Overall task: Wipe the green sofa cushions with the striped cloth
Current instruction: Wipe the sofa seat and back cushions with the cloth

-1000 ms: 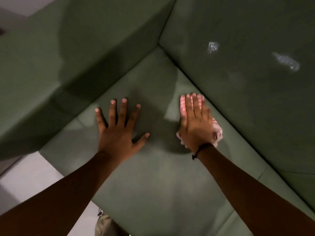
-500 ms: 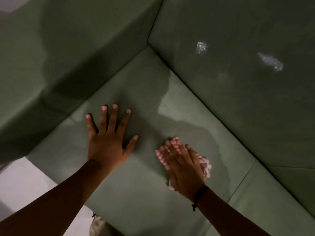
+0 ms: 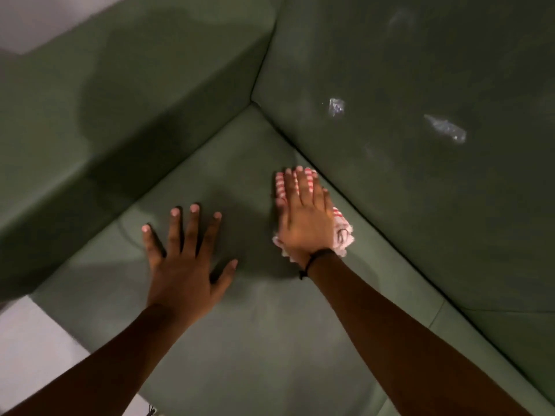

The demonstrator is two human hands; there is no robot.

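Note:
The green sofa seat cushion (image 3: 255,340) fills the middle of the view, in the corner between armrest and backrest. My right hand (image 3: 304,217) presses flat on the red-and-white striped cloth (image 3: 341,232), which lies on the seat close to the seam with the back cushion (image 3: 420,190). Most of the cloth is hidden under the palm; its edges show at the fingertips and by the wrist. My left hand (image 3: 186,265) rests flat on the seat with fingers spread, holding nothing, to the left of the cloth.
The armrest (image 3: 120,115) rises on the left. Two whitish smears (image 3: 336,107) (image 3: 446,132) mark the back cushion. A seam to a second seat cushion (image 3: 438,313) runs at the right. Light floor (image 3: 36,340) shows at the lower left.
My right hand slid the cloth toward me and then pushed it away again to the seam by the back cushion. My left hand stayed planted on the seat.

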